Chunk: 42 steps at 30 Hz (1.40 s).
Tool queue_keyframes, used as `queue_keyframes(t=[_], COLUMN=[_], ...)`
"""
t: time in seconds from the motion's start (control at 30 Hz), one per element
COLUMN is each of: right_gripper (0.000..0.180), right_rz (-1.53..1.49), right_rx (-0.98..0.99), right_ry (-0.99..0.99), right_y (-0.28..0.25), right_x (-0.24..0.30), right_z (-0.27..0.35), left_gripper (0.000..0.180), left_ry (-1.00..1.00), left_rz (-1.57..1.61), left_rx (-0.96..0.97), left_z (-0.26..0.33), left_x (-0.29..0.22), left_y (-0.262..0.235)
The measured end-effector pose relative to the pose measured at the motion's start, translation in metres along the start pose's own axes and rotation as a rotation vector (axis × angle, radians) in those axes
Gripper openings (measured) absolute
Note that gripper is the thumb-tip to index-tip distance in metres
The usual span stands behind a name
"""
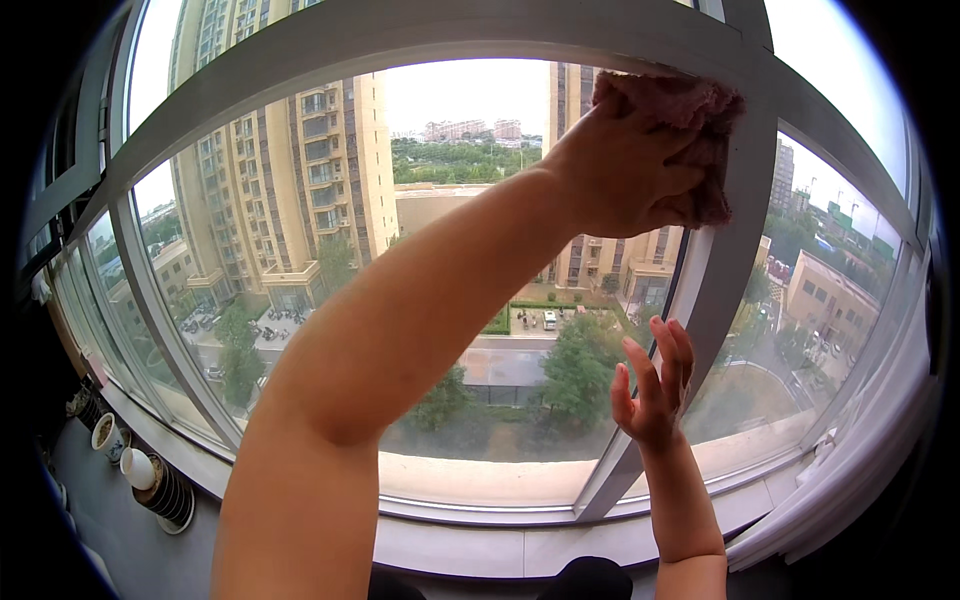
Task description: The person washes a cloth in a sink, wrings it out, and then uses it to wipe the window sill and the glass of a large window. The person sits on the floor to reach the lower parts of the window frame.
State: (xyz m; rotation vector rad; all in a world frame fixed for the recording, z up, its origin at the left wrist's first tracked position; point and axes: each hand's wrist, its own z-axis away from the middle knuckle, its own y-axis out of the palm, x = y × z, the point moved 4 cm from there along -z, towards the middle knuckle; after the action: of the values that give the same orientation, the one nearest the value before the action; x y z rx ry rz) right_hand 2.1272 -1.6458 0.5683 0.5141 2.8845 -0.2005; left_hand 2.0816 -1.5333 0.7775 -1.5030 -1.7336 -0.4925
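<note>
My left arm stretches up across the view to the upper right corner of a large window pane point(450, 250). There my left hand point(630, 165) presses a crumpled pink cloth point(705, 150) against the glass and the white frame point(735, 190); folds of it stick out past the fingers. Lower down, my right hand point(655, 395) is raised in front of the upright frame post with its fingers apart and slightly bent. It holds nothing. Whether it touches the post or glass, I cannot tell.
Below the panes runs a white sill point(500, 545). Potted plants point(165, 490) and a white pot point(108, 437) stand at the lower left. A pale curtain point(850, 480) hangs at the right. Tall buildings point(320, 170) and trees show outside.
</note>
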Motion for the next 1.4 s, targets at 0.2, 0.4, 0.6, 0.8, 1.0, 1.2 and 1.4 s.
queue_keyframes(t=[0.2, 0.4, 0.6, 0.8, 1.0, 1.2, 1.4], right_gripper=[0.028, 0.027, 0.038, 0.051, 0.043, 0.043, 0.053], right_rz=[0.05, -0.158, -0.239, -0.448, -0.23, -0.386, -0.637], right_rx=[0.1, 0.029, -0.094, -0.406, -0.134, -0.048, -0.163], right_ry=[-0.063, -0.021, -0.045, 0.107, 0.07, 0.022, 0.216], right_y=[-0.009, -0.002, -0.009, -0.01, 0.001, 0.002, -0.008], right_x=[-0.027, -0.019, -0.034, -0.033, -0.032, -0.039, -0.047], right_z=[0.01, 0.008, 0.013, 0.026, 0.059, 0.085, 0.075], left_gripper=[0.048, 0.057, 0.05, 0.036, 0.06, 0.051, 0.037], left_ry=[-0.266, -0.74, -0.638, -0.437, 0.002, -0.445, -0.782], left_rz=[-0.239, -0.657, -0.339, 0.233, 0.503, 0.44, 0.088], left_rx=[-0.021, -0.322, -0.265, -0.074, 0.701, 0.49, 0.071], left_z=[0.111, 0.222, 0.038, 0.129, 0.413, 0.263, 0.11], left_x=[0.075, 0.129, 0.003, -0.192, -0.419, -0.277, -0.112], left_y=[-0.067, -0.119, -0.01, 0.065, 0.089, 0.073, 0.043])
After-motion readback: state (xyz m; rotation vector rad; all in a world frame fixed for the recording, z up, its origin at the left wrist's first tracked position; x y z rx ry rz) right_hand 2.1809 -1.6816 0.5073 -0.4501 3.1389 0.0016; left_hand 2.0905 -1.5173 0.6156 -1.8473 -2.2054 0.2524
